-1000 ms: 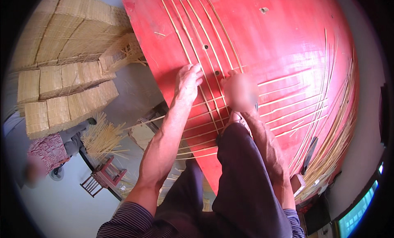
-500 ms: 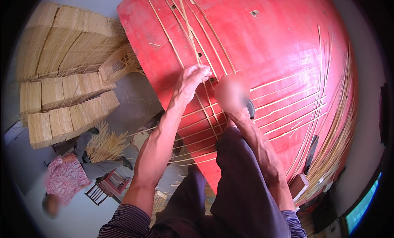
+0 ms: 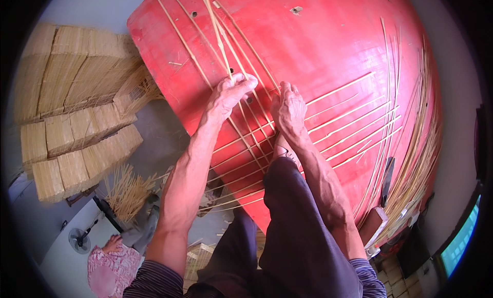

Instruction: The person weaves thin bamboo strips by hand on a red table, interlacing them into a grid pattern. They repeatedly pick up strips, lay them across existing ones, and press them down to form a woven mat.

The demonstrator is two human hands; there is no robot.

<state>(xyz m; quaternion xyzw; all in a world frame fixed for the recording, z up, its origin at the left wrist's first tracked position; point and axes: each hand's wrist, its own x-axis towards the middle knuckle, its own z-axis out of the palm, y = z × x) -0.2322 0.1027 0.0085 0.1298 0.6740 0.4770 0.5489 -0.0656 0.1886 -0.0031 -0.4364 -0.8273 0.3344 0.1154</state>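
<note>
- Pale stacked bundles (image 3: 67,82) stand at far left.
- The left hand (image 3: 233,90) pinches a thin pale strip (image 3: 220,44), fingers curled, nearly closed.
- Crossed strips (image 3: 250,135) lie on the red board (image 3: 328,46), below and between both hands.
- The right hand (image 3: 290,108) rests half-curled over the strips; I cannot tell whether it grips one.
- Loose long strips (image 3: 416,159) line the right edge.

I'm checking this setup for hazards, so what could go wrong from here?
The bare left hand pinches a long, thin, tan strip; a splinter might prick it.

The crosswise tan strips on the flat red board could shift if the laced shoe moves.

The dark, narrow, blade-like tool could cut someone reaching there.
</note>
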